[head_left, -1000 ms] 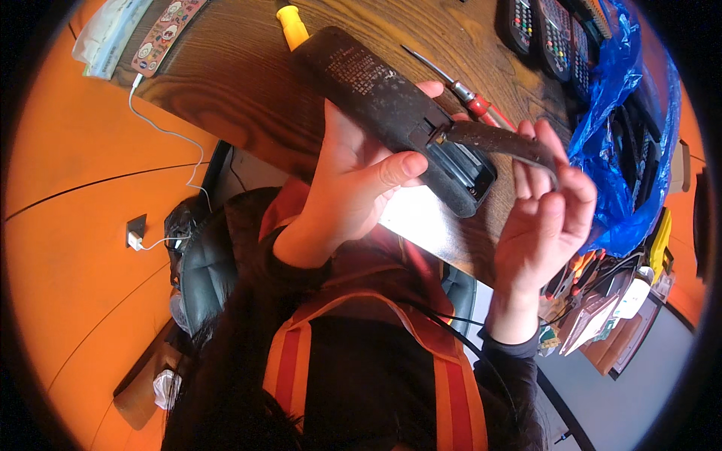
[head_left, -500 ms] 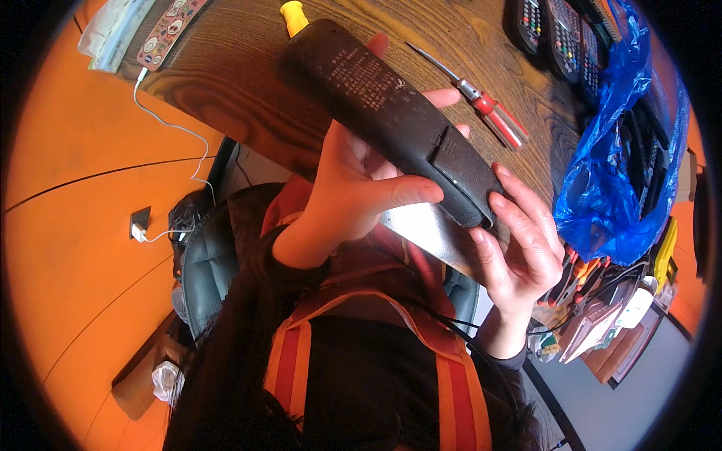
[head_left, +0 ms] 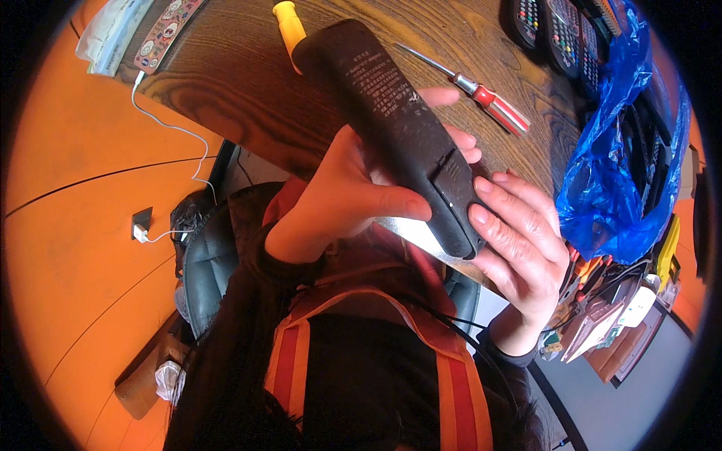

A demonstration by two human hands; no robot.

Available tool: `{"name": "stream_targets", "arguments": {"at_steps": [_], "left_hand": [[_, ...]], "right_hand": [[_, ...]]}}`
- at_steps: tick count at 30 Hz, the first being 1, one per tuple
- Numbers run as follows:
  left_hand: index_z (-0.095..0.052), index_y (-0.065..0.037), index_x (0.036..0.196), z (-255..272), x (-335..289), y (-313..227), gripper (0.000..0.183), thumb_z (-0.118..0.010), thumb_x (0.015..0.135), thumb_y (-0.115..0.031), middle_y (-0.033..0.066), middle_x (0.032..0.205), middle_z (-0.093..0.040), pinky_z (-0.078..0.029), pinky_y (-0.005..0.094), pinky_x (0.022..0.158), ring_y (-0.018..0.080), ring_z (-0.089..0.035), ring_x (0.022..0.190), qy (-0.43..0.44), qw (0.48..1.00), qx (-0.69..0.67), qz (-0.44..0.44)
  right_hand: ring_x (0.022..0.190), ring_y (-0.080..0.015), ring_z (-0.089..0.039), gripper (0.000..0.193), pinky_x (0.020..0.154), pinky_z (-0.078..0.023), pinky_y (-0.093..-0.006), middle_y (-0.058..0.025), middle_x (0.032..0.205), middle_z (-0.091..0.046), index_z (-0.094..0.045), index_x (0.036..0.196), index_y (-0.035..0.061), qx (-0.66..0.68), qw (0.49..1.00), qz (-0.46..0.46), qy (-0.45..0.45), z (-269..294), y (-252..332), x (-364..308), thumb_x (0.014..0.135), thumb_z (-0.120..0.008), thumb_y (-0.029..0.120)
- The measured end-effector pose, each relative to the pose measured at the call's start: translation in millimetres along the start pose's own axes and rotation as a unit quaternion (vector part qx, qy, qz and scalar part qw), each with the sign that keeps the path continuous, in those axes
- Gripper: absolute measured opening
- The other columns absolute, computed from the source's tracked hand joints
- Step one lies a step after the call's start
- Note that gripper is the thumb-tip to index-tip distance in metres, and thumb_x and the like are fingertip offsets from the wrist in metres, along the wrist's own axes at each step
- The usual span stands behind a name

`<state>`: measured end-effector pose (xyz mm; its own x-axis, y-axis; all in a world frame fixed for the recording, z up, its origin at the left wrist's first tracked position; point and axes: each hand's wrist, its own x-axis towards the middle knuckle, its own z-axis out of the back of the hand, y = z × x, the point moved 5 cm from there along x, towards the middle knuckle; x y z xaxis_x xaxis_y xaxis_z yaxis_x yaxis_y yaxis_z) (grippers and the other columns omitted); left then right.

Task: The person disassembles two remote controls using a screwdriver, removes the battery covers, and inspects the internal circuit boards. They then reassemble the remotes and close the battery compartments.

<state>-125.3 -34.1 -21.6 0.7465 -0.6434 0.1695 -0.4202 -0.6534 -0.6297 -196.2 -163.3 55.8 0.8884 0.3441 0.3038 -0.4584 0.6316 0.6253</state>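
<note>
Head view: black remote control [head_left: 398,128] mid-frame, back face toward us, long axis running upper left to lower right. Our left hand [head_left: 338,197] grips its middle; our right hand [head_left: 526,244], nearer the battery cover [head_left: 456,194], touches the lower-right end, though whether it grips we cannot tell.

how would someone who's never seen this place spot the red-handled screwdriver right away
Start with the dark wood-grained table at the top of the view, then find the black remote control held over it. Right of that remote lies the screwdriver. Its slim metal shaft and red handle set it apart from the button-covered remotes farther right.
</note>
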Motion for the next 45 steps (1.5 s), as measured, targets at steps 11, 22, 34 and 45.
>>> {"name": "stream_targets", "arguments": {"at_steps": [11, 22, 34, 45], "left_hand": [[-0.035, 0.000, 0.124, -5.0, -7.0, 1.0, 0.080, -0.079, 0.056, -0.003, 0.0167, 0.110, -0.057, -0.043, 0.0360, 0.092, 0.0242, -0.054, 0.104, -0.014, 0.995, -0.048, 0.090], [-0.031, 0.001, 0.123, -2.6, -9.0, -1.0, 0.086, -0.079, 0.056, -0.025, 0.0167, 0.108, -0.056, -0.040, 0.0332, 0.089, 0.0224, -0.054, 0.101, -0.047, 0.986, 0.074, 0.143], [-0.032, -0.003, 0.123, 3.9, -13.0, 5.1, 0.068, -0.072, 0.069, -0.016, 0.0153, 0.116, -0.049, -0.038, 0.0376, 0.094, 0.0231, -0.049, 0.108, -0.026, 0.992, -0.077, 0.100], [-0.024, -0.005, 0.132, -10.5, -11.0, -8.4, 0.055, -0.049, 0.087, -0.023, 0.0216, 0.132, -0.035, -0.028, 0.0475, 0.102, 0.0371, -0.034, 0.122, -0.132, 0.990, 0.023, -0.049]], "right_hand": [[0.106, -0.0244, -0.055, 0.028, 0.092, -0.042, -0.0363, -0.0099, 0.109, -0.060, -0.065, 0.096, 0.0068, -0.012, 0.999, 0.010, 0.049, -4.7, 10.4, 0.7, 0.068, -0.066, 0.009], [0.102, -0.0222, -0.058, 0.027, 0.093, -0.041, -0.0376, -0.0080, 0.102, -0.063, -0.068, 0.090, 0.0094, -0.030, 0.998, -0.017, 0.052, -0.2, 12.9, 19.8, 0.064, -0.067, 0.017], [0.116, -0.0253, -0.046, 0.049, 0.102, -0.031, -0.0425, -0.0114, 0.119, -0.052, -0.056, 0.110, 0.0048, 0.025, 0.993, 0.023, 0.115, -2.6, 13.2, 22.2, 0.064, -0.068, 0.017], [0.118, -0.0342, -0.043, 0.058, 0.093, -0.041, -0.0394, -0.0180, 0.129, -0.041, -0.049, 0.120, 0.0075, -0.073, 0.997, -0.009, -0.018, -29.4, 2.5, 4.7, 0.066, -0.069, 0.018]]}}
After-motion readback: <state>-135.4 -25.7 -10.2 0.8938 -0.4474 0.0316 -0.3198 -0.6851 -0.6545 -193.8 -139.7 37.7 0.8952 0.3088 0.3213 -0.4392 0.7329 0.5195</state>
